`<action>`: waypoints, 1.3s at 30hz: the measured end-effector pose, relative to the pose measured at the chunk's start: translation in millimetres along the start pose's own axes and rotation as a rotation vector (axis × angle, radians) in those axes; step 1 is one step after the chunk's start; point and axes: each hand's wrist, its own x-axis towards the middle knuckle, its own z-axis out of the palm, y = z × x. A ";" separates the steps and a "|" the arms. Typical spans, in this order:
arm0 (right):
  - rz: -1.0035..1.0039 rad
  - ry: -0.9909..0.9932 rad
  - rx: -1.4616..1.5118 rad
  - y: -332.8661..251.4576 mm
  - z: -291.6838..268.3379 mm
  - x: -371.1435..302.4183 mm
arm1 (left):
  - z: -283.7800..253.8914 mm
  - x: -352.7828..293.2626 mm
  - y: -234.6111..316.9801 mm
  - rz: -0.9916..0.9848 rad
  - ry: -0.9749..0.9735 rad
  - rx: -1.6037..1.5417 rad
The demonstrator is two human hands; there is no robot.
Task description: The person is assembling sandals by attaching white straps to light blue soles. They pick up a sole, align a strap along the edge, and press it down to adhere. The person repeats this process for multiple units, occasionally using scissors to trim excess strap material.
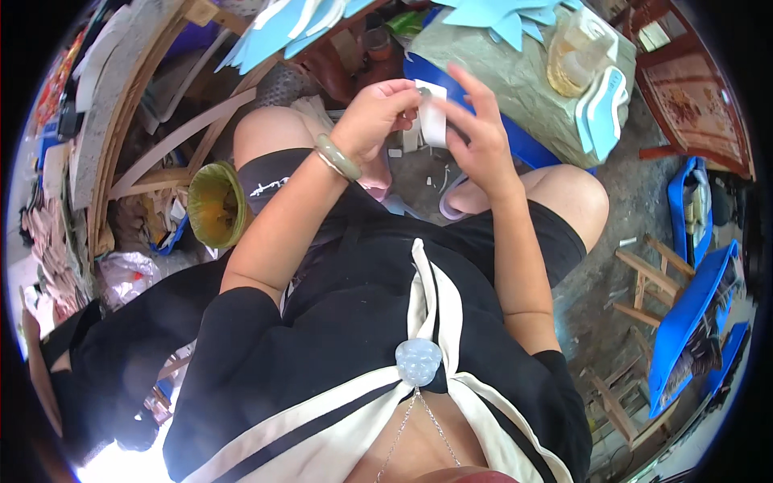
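Above my lap, my left hand (377, 113) pinches the upper left edge of a small white strip (434, 127) between thumb and fingertips. A tiny dark spot shows at those fingertips, too small to make out. My right hand (481, 137) is just right of the strip, its fingers stretched and spread, the index finger blurred by motion. Whether its thumb or index finger touches the strip I cannot tell. Beyond the hands, a covered grey-green work surface (491, 68) bears light-blue and white cut pieces (602, 113) and a clear plastic cup (573, 64) with yellowish contents.
Left of my knee stands a yellow-green bin (218, 205), near a wooden frame (133, 97). More light-blue pieces (302, 28) lie at the far left. At right are blue trays (684, 322), a wooden stool (656, 278) and a brown panel (692, 88). Another person's dark-clothed body (137, 346) is at lower left.
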 end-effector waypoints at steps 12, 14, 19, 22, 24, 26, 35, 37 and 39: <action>0.527 -0.209 0.777 -3.6 18.8 -23.0 | 18.5 -59.9 1.6 0.744 0.001 0.653; 0.617 -0.302 0.681 -14.2 24.5 -17.3 | 26.0 -66.9 12.6 0.600 0.082 0.326; 0.794 -0.481 0.611 -5.2 -9.1 4.8 | -8.3 -62.5 54.3 0.578 0.312 -0.335; 0.743 -0.418 0.657 10.5 -20.9 14.9 | -44.9 -73.6 64.8 0.561 0.463 -0.378; 0.757 -0.331 0.715 21.0 -18.1 17.8 | -65.5 -89.8 66.4 0.593 0.526 -0.360; 0.771 -0.262 0.802 27.8 -10.4 13.1 | -76.9 -97.3 59.6 0.616 0.533 -0.320; 0.597 0.196 0.942 72.1 3.4 6.3 | -63.4 -141.8 43.8 0.597 0.826 -0.156; 0.550 0.258 0.966 59.0 6.9 14.7 | -56.6 -168.4 43.2 0.583 0.935 -0.153; 0.544 0.287 1.072 61.2 -2.1 28.7 | -64.6 -176.4 26.2 0.640 0.940 -0.085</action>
